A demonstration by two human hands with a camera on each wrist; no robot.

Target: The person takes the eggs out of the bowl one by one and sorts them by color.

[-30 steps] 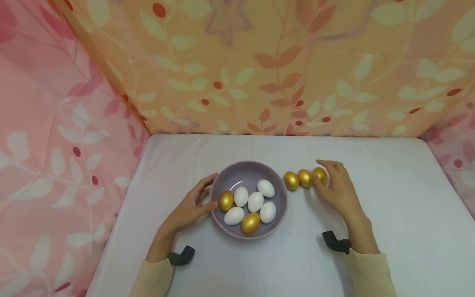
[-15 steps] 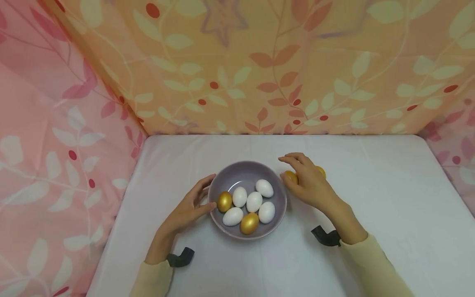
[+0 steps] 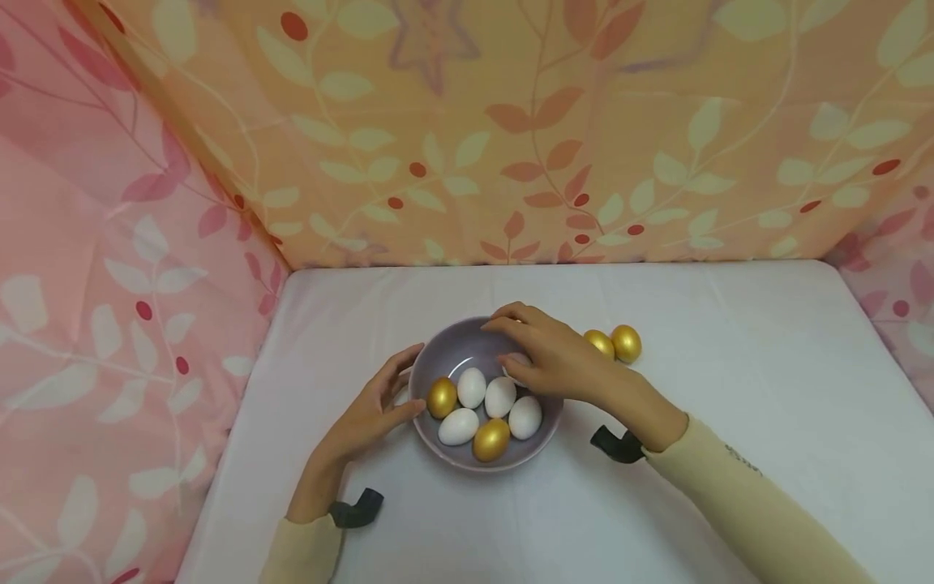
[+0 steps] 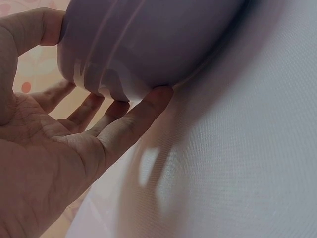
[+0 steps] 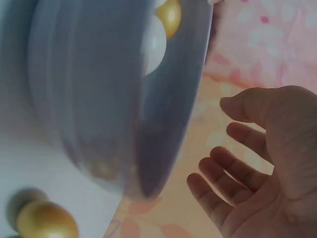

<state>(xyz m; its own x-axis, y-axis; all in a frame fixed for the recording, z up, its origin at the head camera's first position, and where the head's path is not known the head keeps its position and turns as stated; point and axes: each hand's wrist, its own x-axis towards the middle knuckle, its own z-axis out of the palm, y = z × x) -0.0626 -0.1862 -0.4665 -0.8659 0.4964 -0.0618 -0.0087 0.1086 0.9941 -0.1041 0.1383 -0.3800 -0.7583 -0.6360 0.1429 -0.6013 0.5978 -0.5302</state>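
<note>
A purple-grey bowl [image 3: 447, 355] stands on the table holding several white eggs [image 3: 458, 427] and two gold eggs [image 3: 491, 440]. My left hand [image 3: 368, 415] holds its left side; in the left wrist view the fingers curve along the outer wall, with the thumb near the rim. Over the bowl's right rim hangs my right hand [image 3: 554, 357], partly covering one white egg [image 3: 516, 370]. The right wrist view shows its fingers [image 5: 210, 196] apart and nothing between them. Right of the bowl lie two more gold eggs [image 3: 626, 344], one partly behind the right hand.
A white cloth covers the table [image 3: 350, 304]. Floral fabric curtains [image 3: 452, 162] close off the back and sides. Each wrist wears a dark bent mount [image 3: 357, 508].
My right hand has moved left from the row of gold eggs to over the bowl's right side. The leftmost egg of that row is now out of sight. The left hand stays put.
</note>
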